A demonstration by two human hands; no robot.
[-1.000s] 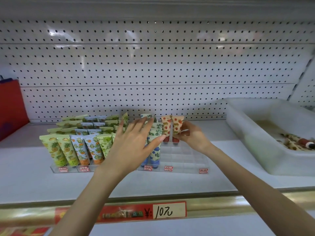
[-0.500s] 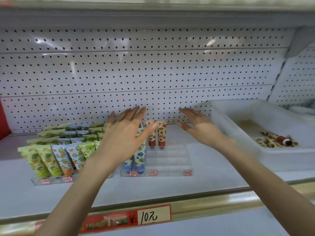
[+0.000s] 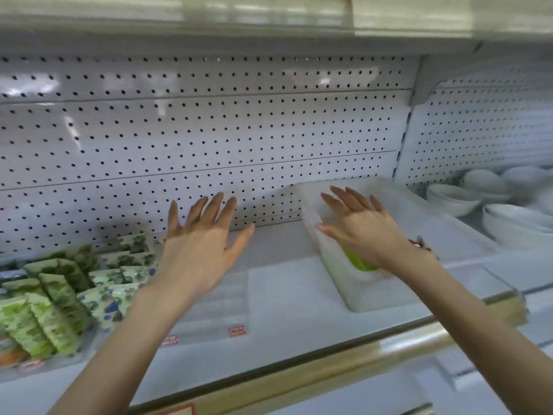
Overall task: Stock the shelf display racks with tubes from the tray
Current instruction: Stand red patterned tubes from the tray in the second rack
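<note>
The right hand (image 3: pixel 362 232), fingers spread and holding nothing, hovers over the near end of the translucent white plastic tray (image 3: pixel 353 295). What looks like a bright green tube (image 3: pixel 357 262) lies just under its palm. The left hand (image 3: pixel 200 247), equally spread and empty, hangs above the clear acrylic display rack (image 3: pixel 221 307). A hasty grab could shove the tray toward the front of the white shelf (image 3: pixel 293 283). The left forearm could also topple the upright green-patterned tubes (image 3: pixel 59 295) just beside it.

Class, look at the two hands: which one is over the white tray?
The right hand, fingers straight, is over the tray's left end. The left hand is spread apart from it, nearer the tubes.
</note>
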